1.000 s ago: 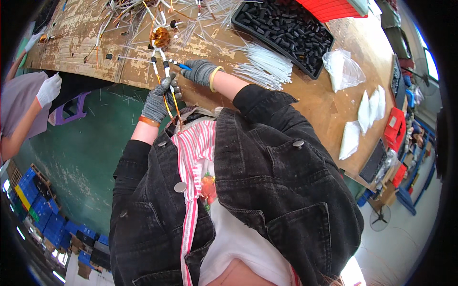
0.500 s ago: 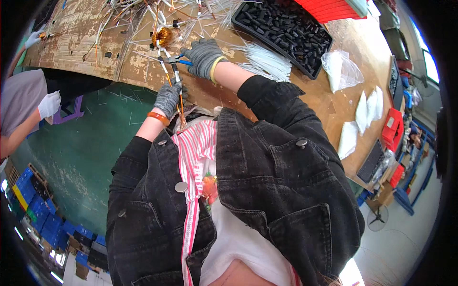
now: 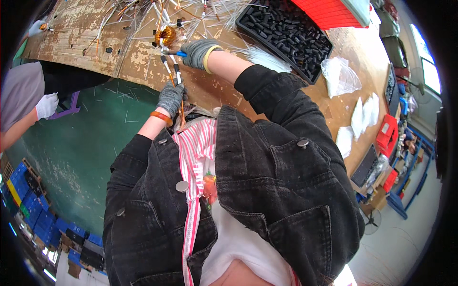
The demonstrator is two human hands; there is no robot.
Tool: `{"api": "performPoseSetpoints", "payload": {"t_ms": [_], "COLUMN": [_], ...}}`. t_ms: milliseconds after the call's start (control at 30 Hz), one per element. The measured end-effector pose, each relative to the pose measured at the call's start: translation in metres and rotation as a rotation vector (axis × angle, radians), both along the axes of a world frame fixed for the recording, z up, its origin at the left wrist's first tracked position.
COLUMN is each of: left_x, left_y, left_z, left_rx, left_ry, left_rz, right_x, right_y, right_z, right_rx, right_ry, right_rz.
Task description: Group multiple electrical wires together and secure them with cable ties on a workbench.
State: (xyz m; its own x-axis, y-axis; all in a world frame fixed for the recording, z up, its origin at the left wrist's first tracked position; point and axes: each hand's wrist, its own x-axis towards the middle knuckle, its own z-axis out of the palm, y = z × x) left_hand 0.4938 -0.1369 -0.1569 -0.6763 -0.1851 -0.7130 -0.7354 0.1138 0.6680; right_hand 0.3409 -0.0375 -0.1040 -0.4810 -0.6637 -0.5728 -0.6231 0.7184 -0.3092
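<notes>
My left hand [image 3: 171, 99], in a grey glove, is closed around the wire leads [image 3: 176, 72] with black and white sleeves and bare copper-coloured ends. The leads run up to a copper-wound ring coil [image 3: 165, 35] lying on the table. My right hand [image 3: 198, 53], also gloved in grey, grips blue-handled pliers [image 3: 180, 54]. Their jaws meet the leads just below the coil; whether they bite a cable tie or a lead is too small to tell.
A black tray of short black sleeves [image 3: 286, 35] stands beyond my right hand, beside a red bin [image 3: 329, 12]. White cable ties [image 3: 267, 61] lie against the tray. A plastic bag [image 3: 339, 76] rests further right. On the left, a co-worker's white-gloved hand [image 3: 46, 106] hangs beside the table.
My right hand has closed more tightly on the pliers, whose handles stood spread before, and has shifted slightly toward the coil. The left hand keeps its hold on the leads.
</notes>
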Motion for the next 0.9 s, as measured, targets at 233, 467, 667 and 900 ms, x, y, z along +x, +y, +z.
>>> {"api": "performPoseSetpoints", "payload": {"t_ms": [233,467,667,900], "left_x": [0.0,-0.001,0.008,-0.002], "left_y": [0.004,0.0,-0.004,-0.005], "left_z": [-0.002,-0.021,-0.034,0.03], "left_rx": [-0.017,-0.285,-0.21,0.395], "left_ry": [0.009,-0.008,0.0,0.217], "left_rz": [0.023,-0.167,-0.158,0.243], "right_x": [-0.002,-0.002,-0.019,-0.003], "right_y": [-0.009,-0.03,-0.027,0.01], "right_z": [-0.005,0.004,-0.029,-0.034], "right_rx": [-0.009,0.059,0.012,0.088], "right_ry": [0.308,0.419,0.074,0.088], "right_rz": [0.025,0.138,0.141,-0.203]}}
